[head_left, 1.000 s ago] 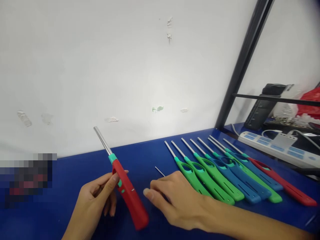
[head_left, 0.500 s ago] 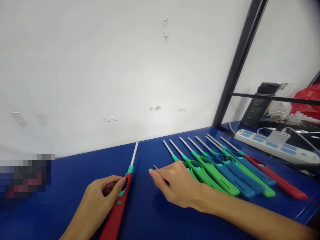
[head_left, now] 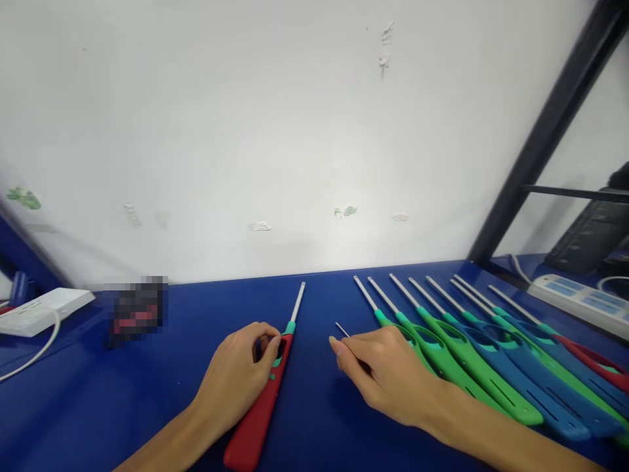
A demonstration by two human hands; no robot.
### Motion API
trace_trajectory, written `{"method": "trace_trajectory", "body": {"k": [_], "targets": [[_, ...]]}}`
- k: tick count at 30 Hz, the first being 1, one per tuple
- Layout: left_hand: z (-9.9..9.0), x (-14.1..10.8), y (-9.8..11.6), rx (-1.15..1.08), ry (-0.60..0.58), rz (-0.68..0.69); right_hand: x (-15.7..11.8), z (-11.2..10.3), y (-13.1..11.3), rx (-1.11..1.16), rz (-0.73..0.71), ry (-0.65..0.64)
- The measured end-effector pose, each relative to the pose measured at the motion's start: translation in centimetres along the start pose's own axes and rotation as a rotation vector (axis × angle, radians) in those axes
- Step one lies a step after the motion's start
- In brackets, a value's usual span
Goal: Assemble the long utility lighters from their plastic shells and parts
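My left hand [head_left: 240,364] is closed on a red gas lighter [head_left: 260,413], thumb and forefinger at its trigger opening. The lighter lies on the blue table with its silver tube [head_left: 298,303] pointing away toward the wall. My right hand [head_left: 393,370] is closed in a pinch just to the right. From its fingertips sticks out the end of a thin metal pin [head_left: 342,328]; its other end is hidden in the hand. Beside and behind my right hand lie several green lighters [head_left: 472,367], blue lighters [head_left: 525,387] and a red lighter [head_left: 592,359], partly covered by my forearm.
The blue table [head_left: 171,393] meets a white wall [head_left: 295,131] with peeled patches. A white power strip [head_left: 580,301] lies at the right by a black rack post [head_left: 540,131]. Another white power strip [head_left: 46,311] with a cable stands at the left. A dark pixelated object [head_left: 137,311] is near the wall.
The camera has turned left, so everything sits further right and the left power strip shows. Both hands keep their hold, on the red lighter and on the thin pin.
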State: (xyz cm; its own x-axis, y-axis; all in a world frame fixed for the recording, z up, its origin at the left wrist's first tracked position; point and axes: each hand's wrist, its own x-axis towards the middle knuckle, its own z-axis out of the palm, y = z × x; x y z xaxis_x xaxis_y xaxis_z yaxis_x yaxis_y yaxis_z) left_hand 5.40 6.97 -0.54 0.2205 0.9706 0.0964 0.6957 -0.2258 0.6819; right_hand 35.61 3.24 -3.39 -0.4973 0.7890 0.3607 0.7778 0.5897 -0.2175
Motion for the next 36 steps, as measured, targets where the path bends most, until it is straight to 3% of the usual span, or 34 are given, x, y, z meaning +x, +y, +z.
{"method": "trace_trajectory", "body": {"k": [6, 12, 24, 30, 36], "targets": [[0.2, -0.1, -0.4, -0.093, 0.023, -0.049, -0.1, -0.5, 0.0, -0.099, -0.105, 0.117], [0.1, -0.3, -0.1, -0.247, -0.01, -0.077, 0.0, -0.2, 1.0, -0.305, -0.096, 0.283], [1.0, 0.6, -0.2, -0.552, -0.001, -0.237, -0.7, 1.4, 1.8, -0.361, -0.117, 0.21], [1.0, 0.5, 0.2, -0.473, -0.069, -0.274, -0.2, 1.0, 1.2, -0.26, -0.15, 0.174], [0.4, -0.6, 1.1, -0.284, -0.101, -0.136, -0.1, 0.5, 0.6, -0.189, -0.153, 0.133]]}}
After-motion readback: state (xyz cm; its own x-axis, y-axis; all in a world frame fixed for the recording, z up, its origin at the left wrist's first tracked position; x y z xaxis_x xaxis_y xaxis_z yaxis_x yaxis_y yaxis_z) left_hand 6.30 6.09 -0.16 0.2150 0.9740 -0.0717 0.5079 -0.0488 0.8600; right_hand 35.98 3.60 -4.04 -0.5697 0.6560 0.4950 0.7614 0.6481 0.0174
